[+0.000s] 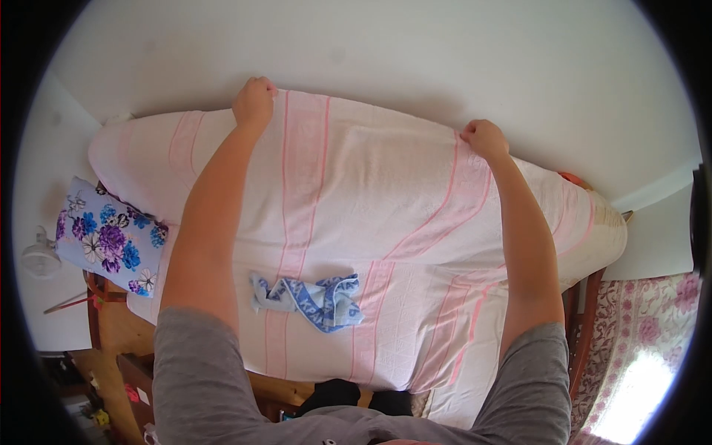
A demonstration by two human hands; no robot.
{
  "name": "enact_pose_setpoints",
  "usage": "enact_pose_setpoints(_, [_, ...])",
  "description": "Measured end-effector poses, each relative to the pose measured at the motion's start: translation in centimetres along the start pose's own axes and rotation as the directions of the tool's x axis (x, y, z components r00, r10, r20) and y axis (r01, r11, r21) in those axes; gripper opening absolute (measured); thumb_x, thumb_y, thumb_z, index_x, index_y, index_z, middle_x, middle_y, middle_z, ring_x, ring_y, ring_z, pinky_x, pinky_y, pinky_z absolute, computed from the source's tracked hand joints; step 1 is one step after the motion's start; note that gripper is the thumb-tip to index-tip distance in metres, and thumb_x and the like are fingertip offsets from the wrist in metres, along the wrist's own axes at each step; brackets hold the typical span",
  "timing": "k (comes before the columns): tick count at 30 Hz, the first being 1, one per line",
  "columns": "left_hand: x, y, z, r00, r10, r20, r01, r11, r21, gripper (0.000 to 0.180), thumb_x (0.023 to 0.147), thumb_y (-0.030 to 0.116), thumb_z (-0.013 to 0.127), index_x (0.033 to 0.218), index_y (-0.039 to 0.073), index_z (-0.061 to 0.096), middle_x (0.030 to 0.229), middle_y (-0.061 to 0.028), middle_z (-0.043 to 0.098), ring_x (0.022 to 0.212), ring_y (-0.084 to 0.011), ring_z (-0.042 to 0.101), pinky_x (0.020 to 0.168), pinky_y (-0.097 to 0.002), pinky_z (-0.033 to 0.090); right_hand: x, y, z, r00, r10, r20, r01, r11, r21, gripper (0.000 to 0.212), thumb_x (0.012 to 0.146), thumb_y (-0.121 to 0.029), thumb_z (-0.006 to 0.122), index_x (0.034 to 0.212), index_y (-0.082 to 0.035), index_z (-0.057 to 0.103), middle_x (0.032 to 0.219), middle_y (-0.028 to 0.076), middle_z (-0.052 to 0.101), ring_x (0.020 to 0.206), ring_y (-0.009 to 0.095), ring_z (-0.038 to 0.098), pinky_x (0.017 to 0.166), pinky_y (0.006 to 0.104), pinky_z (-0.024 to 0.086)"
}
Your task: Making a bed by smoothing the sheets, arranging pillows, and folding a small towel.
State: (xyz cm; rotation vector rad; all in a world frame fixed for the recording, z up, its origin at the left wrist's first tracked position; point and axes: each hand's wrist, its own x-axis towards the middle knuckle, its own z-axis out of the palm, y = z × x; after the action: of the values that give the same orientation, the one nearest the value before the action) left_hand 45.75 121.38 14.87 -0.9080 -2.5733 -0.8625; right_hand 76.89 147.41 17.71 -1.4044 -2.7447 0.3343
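Both my arms stretch forward over a bed covered by a white blanket with pink stripes (371,170). At its far edge, against the wall, my left hand (255,104) is closed on the blanket. Farther right along the same edge, my right hand (486,139) also grips it, fingers pinched together. Between the two hands the blanket is drawn up fairly taut, while its near part lies lower with creases at the right. A crumpled blue-and-white towel (315,298) rests on the near half, touched by neither hand.
A floral pillow (111,237) lies at the bed's left end, with a small white fan (40,254) beyond it. The white wall (371,52) borders the far side. A floral curtain (638,326) hangs at the right, by a wooden bed end (586,319).
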Motion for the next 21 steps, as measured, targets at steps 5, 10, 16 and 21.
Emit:
enact_pose_setpoints(5, [-0.2, -0.3, 1.5, 0.989, 0.145, -0.022, -0.146, 0.984, -0.104, 0.017, 0.076, 0.016, 0.045, 0.088, 0.009, 0.055, 0.094, -0.0082, 0.053, 0.086, -0.0251, 0.051, 0.071, -0.0363, 0.041, -1.4, -3.6, 1.8, 0.896, -0.161, -0.413, 0.135, 0.987, -0.092, 0.019, 0.076, -0.023, 0.052, 0.093, -0.017, 0.059, 0.102, 0.005, 0.052, 0.091, 0.023, 0.049, 0.075, 0.0350, 0.040])
enact_pose_setpoints(10, [-5.8, 3.5, 1.5, 0.810, 0.577, -0.102, -0.575, 0.816, 0.056, 0.025, 0.077, 0.024, 0.049, 0.098, 0.010, 0.051, 0.105, -0.0070, 0.050, 0.096, -0.0234, 0.047, 0.087, -0.0397, 0.032, -7.1, -1.8, 6.4, 0.667, -0.371, -0.646, 0.250, 0.928, -0.275, 0.033, 0.079, -0.026, 0.047, 0.109, -0.013, 0.048, 0.110, 0.004, 0.048, 0.105, 0.025, 0.039, 0.091, 0.0392, 0.027])
enact_pose_setpoints(16, [-4.7, 1.7, 3.3, 0.876, 0.483, -0.013, -0.483, 0.876, -0.007, 0.026, 0.078, 0.027, 0.048, 0.097, 0.010, 0.052, 0.097, -0.0075, 0.055, 0.095, -0.0238, 0.048, 0.089, -0.0417, 0.028, -3.9, -3.1, 8.2, 0.683, -0.403, -0.609, 0.249, 0.913, -0.324, 0.037, 0.082, -0.026, 0.040, 0.116, -0.012, 0.042, 0.115, 0.004, 0.044, 0.110, 0.023, 0.036, 0.095, 0.0391, 0.022])
enact_pose_setpoints(21, [-3.3, -1.5, 0.8, 0.977, 0.210, -0.047, -0.214, 0.919, -0.332, 0.020, 0.077, 0.023, 0.051, 0.089, 0.009, 0.057, 0.089, -0.0079, 0.058, 0.085, -0.0255, 0.052, 0.077, -0.0332, 0.039, -4.6, -2.0, 8.5, 0.673, -0.412, -0.614, 0.274, 0.910, -0.311, 0.038, 0.081, -0.024, 0.039, 0.117, -0.011, 0.041, 0.117, 0.004, 0.043, 0.111, 0.023, 0.036, 0.095, 0.0384, 0.022])
